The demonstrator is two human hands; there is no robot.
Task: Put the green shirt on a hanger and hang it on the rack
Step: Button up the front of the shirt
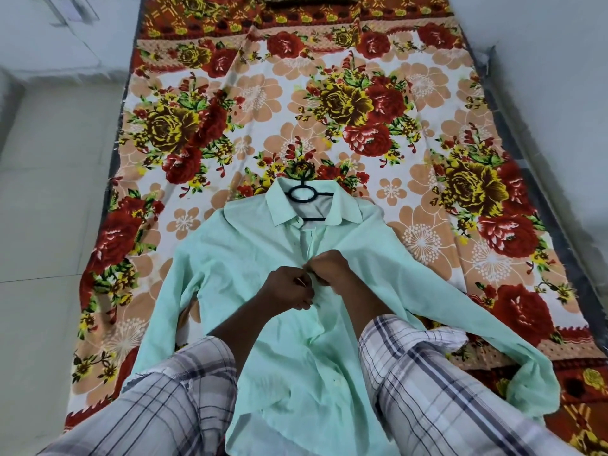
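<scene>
Fingers (302, 284) of left hand (288, 292) and right hand (334, 266) pinch green shirt (237, 258) placket, toward near edge of bed (424, 238); hanger (304, 192) sits in collar. Recommended: keep placket taut, button square to hole.

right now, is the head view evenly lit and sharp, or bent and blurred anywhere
Head view: soft even light, no glare; the wide-angle lens bows the edges of the bed; shirt, hanger, left hand and right hand fairly sharp; top-left corner smeared.
</scene>
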